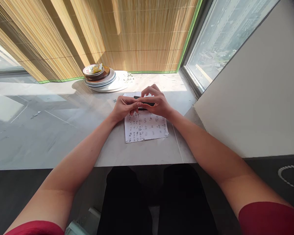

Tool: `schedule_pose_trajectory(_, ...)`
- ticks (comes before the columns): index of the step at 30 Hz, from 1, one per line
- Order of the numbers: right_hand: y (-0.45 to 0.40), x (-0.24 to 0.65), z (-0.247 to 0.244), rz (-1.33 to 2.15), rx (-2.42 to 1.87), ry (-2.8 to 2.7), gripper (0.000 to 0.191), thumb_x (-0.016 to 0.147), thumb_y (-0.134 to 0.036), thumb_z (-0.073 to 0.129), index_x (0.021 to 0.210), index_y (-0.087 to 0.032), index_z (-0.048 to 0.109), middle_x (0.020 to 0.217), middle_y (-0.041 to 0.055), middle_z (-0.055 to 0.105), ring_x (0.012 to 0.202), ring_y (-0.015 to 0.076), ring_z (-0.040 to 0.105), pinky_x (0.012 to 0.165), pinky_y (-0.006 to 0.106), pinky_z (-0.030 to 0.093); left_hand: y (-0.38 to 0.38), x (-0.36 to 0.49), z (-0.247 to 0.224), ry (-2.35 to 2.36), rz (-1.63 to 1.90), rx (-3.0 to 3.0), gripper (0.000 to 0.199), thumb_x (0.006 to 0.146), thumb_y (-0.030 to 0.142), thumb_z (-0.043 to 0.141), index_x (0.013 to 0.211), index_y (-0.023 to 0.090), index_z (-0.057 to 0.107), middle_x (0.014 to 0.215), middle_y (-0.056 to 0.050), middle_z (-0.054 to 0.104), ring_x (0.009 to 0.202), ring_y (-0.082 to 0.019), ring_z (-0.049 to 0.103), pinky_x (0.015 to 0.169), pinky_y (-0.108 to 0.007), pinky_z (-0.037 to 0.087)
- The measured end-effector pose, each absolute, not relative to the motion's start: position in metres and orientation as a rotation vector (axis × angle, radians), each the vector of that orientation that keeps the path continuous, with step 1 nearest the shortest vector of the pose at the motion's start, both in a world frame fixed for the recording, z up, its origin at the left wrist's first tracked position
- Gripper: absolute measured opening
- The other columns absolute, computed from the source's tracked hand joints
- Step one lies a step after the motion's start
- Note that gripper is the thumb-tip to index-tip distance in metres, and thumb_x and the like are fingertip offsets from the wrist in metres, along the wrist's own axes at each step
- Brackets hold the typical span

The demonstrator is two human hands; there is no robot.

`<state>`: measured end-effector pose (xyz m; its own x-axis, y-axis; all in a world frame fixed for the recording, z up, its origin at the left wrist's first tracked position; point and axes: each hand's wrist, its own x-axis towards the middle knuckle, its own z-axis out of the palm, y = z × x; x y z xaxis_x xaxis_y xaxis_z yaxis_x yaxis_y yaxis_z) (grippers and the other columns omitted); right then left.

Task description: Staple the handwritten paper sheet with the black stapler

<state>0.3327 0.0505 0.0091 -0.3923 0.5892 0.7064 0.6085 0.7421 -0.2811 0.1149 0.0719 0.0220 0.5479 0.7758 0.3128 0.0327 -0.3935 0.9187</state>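
Two bare hands meet over a ledge (71, 143) whose front edge crosses just above the person's knees; a wall (259, 98) limits room on the right, a blind (142, 39) hangs behind, and the widest stretch runs left, with plates (103, 85) at the back. Both forearms cross the front edge and slant inward. The left hand (123, 107) bunches thumb and fingertips together; the right hand (159, 102) arches over, thumb and forefinger stretched out to meet them. Whether either hand clamps anything, I cannot tell. Partly hidden among the right fingers is a black object (150, 104), over the far part of the written paper (153, 130); its long axis runs left to right, the right end slanting slightly toward the person.
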Motion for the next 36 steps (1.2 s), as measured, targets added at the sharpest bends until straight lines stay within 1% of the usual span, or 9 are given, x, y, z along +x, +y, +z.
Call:
schedule_pose_trajectory(6, 0.05, 0.333, 0.009, 0.003, -0.903, -2.079, 0.022, 0.102, -0.051, 0.062, 0.114, -0.043, 0.079, 0.104, 0.0039, 0.062, 0.103, 0.026, 0.05, 0.095, 0.048, 0.047, 0.071, 0.116, 0.022, 0.688, 0.951, 1.764, 0.033, 0.083, 0.052, 0.085, 0.072, 0.021, 0.08, 0.058, -0.003, 0.068, 0.041, -0.008, 0.052, 0.04, -0.024, 0.038)
schedule_pose_trajectory(12, 0.054, 0.336, 0.006, 0.006, -0.875, -2.087, 0.024, 0.098, -0.053, 0.068, 0.118, -0.044, 0.077, 0.108, 0.0035, 0.062, 0.105, 0.0261, 0.05, 0.095, 0.047, 0.045, 0.071, 0.117, 0.022, 0.644, 0.953, 1.753, 0.034, 0.086, 0.049, 0.084, 0.07, 0.02, 0.079, 0.06, -0.004, 0.068, 0.04, -0.007, 0.051, 0.041, -0.023, 0.039)
schedule_pose_trajectory(19, 0.054, 0.336, 0.007, 0.085, -0.81, -2.018, 0.015, 0.1, -0.045, 0.067, 0.109, -0.039, 0.078, 0.102, 0.004, 0.062, 0.101, 0.0257, 0.05, 0.091, 0.047, 0.047, 0.076, 0.116, 0.019, 0.547, 0.938, 1.824, 0.04, 0.091, 0.055, 0.077, 0.073, 0.02, 0.079, 0.063, -0.004, 0.071, 0.041, -0.008, 0.053, 0.04, -0.023, 0.041)
schedule_pose_trajectory(22, 0.053, 0.337, 0.01, 0.092, -0.84, -1.999, 0.012, 0.099, -0.042, 0.068, 0.106, -0.038, 0.077, 0.101, 0.0038, 0.062, 0.102, 0.0264, 0.052, 0.093, 0.049, 0.047, 0.077, 0.115, 0.019, 0.56, 0.958, 1.822, 0.037, 0.092, 0.056, 0.076, 0.08, 0.021, 0.08, 0.063, -0.003, 0.071, 0.04, -0.008, 0.053, 0.04, -0.024, 0.041)
schedule_pose_trajectory(24, 0.055, 0.34, 0.011, 0.074, -0.88, -1.955, 0.013, 0.098, -0.04, 0.069, 0.108, -0.038, 0.076, 0.101, 0.0037, 0.062, 0.101, 0.0267, 0.054, 0.097, 0.052, 0.047, 0.078, 0.115, 0.018, 0.58, 1.009, 1.806, 0.035, 0.091, 0.056, 0.077, 0.083, 0.022, 0.08, 0.063, -0.002, 0.07, 0.04, -0.008, 0.052, 0.04, -0.024, 0.041)
schedule_pose_trajectory(29, 0.074, 0.369, 0.004, -0.042, -1.148, -1.645, 0.02, 0.097, -0.034, 0.064, 0.115, -0.033, 0.073, 0.099, 0.0044, 0.059, 0.101, 0.0277, 0.058, 0.107, 0.061, 0.044, 0.087, 0.112, 0.011, 0.71, 1.294, 1.727, 0.036, 0.096, 0.055, 0.071, 0.081, 0.022, 0.074, 0.057, 0.001, 0.061, 0.039, -0.007, 0.045, 0.04, -0.025, 0.036)
schedule_pose_trajectory(31, 0.081, 0.386, -0.005, -0.078, -1.352, -1.505, 0.019, 0.095, -0.032, 0.063, 0.109, -0.029, 0.074, 0.097, 0.0053, 0.06, 0.101, 0.0277, 0.059, 0.108, 0.062, 0.044, 0.095, 0.109, 0.007, 0.831, 1.446, 1.706, 0.036, 0.099, 0.052, 0.066, 0.079, 0.023, 0.07, 0.057, 0.002, 0.058, 0.041, -0.008, 0.045, 0.042, -0.025, 0.036)
schedule_pose_trajectory(33, 0.086, 0.4, -0.014, -0.039, -1.592, -1.379, 0.015, 0.089, -0.032, 0.066, 0.099, -0.025, 0.076, 0.092, 0.0066, 0.062, 0.1, 0.029, 0.059, 0.105, 0.06, 0.046, 0.103, 0.107, 0.005, 0.97, 1.558, 1.696, 0.035, 0.102, 0.047, 0.061, 0.078, 0.023, 0.066, 0.059, 0.001, 0.059, 0.045, -0.009, 0.048, 0.047, -0.026, 0.04)
schedule_pose_trajectory(36, 0.088, 0.41, -0.023, 0.117, -1.865, -1.278, 0.015, 0.081, -0.032, 0.072, 0.09, -0.021, 0.079, 0.087, 0.0085, 0.066, 0.103, 0.0324, 0.059, 0.099, 0.055, 0.05, 0.11, 0.102, 0.002, 1.227, 1.59, 1.743, 0.028, 0.102, 0.033, 0.056, 0.078, 0.023, 0.064, 0.069, 0.0, 0.066, 0.058, -0.014, 0.058, 0.062, -0.03, 0.049)
